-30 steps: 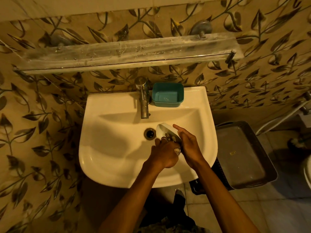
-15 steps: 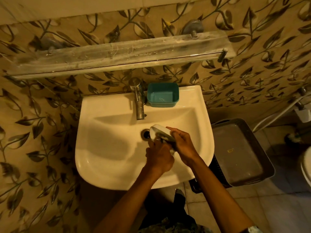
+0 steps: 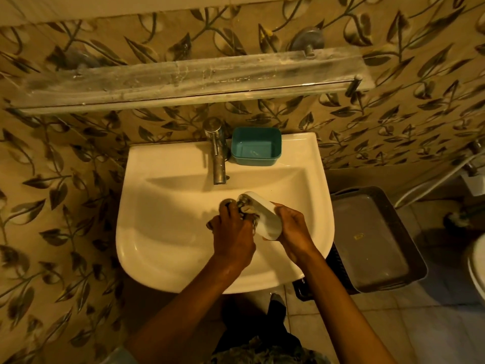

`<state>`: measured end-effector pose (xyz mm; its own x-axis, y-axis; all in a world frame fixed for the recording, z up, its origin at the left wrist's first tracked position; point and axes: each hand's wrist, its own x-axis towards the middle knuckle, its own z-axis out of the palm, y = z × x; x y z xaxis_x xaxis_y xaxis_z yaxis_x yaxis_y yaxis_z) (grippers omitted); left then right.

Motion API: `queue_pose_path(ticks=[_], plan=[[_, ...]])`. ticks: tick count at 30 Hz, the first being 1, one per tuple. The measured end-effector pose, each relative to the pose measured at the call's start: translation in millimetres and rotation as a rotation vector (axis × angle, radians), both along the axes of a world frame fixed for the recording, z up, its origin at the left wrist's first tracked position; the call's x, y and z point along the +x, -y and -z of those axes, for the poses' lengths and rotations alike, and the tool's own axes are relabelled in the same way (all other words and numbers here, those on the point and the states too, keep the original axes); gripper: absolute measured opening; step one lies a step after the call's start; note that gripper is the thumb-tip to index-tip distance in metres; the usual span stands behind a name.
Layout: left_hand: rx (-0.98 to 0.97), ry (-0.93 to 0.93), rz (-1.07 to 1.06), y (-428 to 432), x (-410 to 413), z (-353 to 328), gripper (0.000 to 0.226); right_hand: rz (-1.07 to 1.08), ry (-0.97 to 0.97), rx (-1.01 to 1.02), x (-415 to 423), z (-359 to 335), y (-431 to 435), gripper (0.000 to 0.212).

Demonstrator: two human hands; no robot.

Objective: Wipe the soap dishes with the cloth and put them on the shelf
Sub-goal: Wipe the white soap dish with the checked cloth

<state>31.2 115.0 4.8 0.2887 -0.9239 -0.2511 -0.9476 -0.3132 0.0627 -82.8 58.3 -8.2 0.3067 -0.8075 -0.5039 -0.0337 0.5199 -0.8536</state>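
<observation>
1. The white soap dish (image 3: 265,219) is held over the basin of the sink (image 3: 162,232), in front of the tap (image 3: 217,158); it is gripped at its near end by the right hand (image 3: 294,229), whose fingers are curled round its edge.
2. The cloth (image 3: 246,206) is bunched in the left hand (image 3: 231,237), whose fingers are closed round it; it is pressed against the far end of the dish, just beside the drain.
3. Against a second ago, the cloth is seen shifted from the near part of the dish to its far tip; the dish is turned so that more of its smooth white face is shown; the wiping of this dish is judged well advanced.
4. The teal soap dish (image 3: 254,160) is seen on the sink's back ledge, just beside the tap; it is judged not yet wiped.
5. Neither dish is yet set on the shelf (image 3: 183,74) above the sink; both placements are judged outstanding.
</observation>
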Motion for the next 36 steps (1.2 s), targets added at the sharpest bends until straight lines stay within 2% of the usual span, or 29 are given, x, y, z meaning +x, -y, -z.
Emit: queue_pose_path(ticks=[5,9,12,16,18,20,22,23,27,30,33,36], plan=[[-0.081,-0.033,-0.093,-0.8,0.3,2.0,0.064,-0.029,-0.073,0.065,1.7,-4.0,13.7,0.018],[-0.07,-0.067,-0.068,7.3,5.1,-1.1,0.06,-0.062,-0.09,0.123,2.8,-8.0,15.1,0.019],[0.01,-0.092,-0.083,11.4,2.6,-1.9,0.056,-0.099,-0.112,0.117,6.0,-10.0,13.1,0.02],[0.221,-0.157,-0.227,9.6,-7.9,-2.8,0.049,-0.059,-0.087,0.023,7.7,-4.3,8.6,0.024],[0.282,-0.158,-0.216,5.4,-10.1,-2.1,0.042,-0.046,-0.079,-0.003,9.5,0.1,4.5,0.024],[0.31,-0.241,-0.185,3.2,-6.8,1.8,0.039,-0.033,-0.071,-0.039,11.5,6.5,-1.2,0.024],[0.339,-0.461,-0.172,5.2,-3.6,4.3,0.037,0.008,-0.044,-0.044,13.4,12.3,-6.9,0.026],[0.33,-0.636,-0.229,6.5,-3.9,2.7,0.034,0.025,-0.034,-0.043,14.5,13.9,-8.7,0.027],[0.238,-1.303,-0.644,8.4,-1.1,-12.1,0.022,0.03,-0.087,-0.093,15.7,20.7,-4.9,0.029],[0.26,-1.809,-0.894,6.7,9.1,-16.9,0.025,0.025,-0.087,-0.137,13.4,18.1,0.6,0.031],[0.164,-2.058,-1.063,8.5,20.6,-18.3,0.036,0.012,-0.033,-0.159,11.9,10.6,4.0,0.031],[-0.065,-2.226,-1.239,11.5,36.9,-18.8,0.027,0.012,0.031,-0.123,8.7,7.6,1.1,0.032]])
